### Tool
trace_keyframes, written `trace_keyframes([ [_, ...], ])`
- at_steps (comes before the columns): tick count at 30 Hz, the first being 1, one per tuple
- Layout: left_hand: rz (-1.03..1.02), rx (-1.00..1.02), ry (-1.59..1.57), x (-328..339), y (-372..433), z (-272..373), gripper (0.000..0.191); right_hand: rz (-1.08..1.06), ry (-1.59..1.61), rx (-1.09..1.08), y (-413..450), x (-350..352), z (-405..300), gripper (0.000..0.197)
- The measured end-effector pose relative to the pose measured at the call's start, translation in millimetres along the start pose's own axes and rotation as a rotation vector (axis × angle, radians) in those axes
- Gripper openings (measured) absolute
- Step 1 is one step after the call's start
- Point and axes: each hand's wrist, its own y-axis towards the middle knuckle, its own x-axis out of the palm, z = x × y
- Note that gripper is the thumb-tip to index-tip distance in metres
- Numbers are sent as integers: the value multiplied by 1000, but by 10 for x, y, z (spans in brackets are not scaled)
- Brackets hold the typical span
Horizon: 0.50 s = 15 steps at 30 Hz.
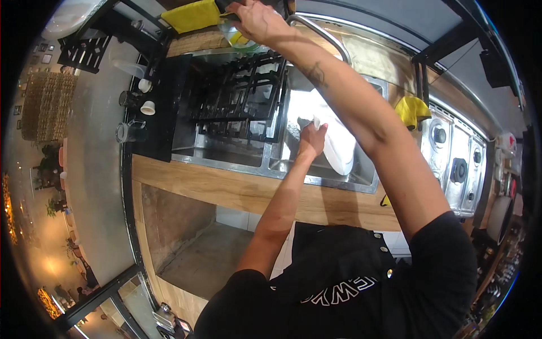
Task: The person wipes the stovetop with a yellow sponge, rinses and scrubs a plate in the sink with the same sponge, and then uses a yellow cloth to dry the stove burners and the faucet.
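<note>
My left hand (312, 140) grips the edge of a large white plate (341, 148), which stands tilted in the right basin (281, 163) of a steel double sink. A small grey patch beside my fingers is too unclear to name. My right arm crosses over the sink and plate. At the far edge, my right hand (260, 23) is above a clear bowl (226, 30) with something yellow and green inside. The right fingertips are partly hidden, so I cannot tell whether they hold anything. Black stove grates (250, 106) lie stacked in the left basin.
A curved metal faucet (324, 31) rises behind the sink. Yellow cloths (190, 17) hang at the back left and right. Small white cups (147, 108) and a glass mug (131, 131) stand left on a black mat (159, 127). To the right is a steel gas stove (446, 165).
</note>
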Motion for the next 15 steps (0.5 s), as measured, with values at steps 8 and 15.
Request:
trace_keyframes([
  [8,-6,144,236,-149,238,-153,41,-130,159,272,-1847,-779,-332,34],
  [15,-59,112,246,-16,2,513,40,104,908,1129,-2720,-618,457,26],
])
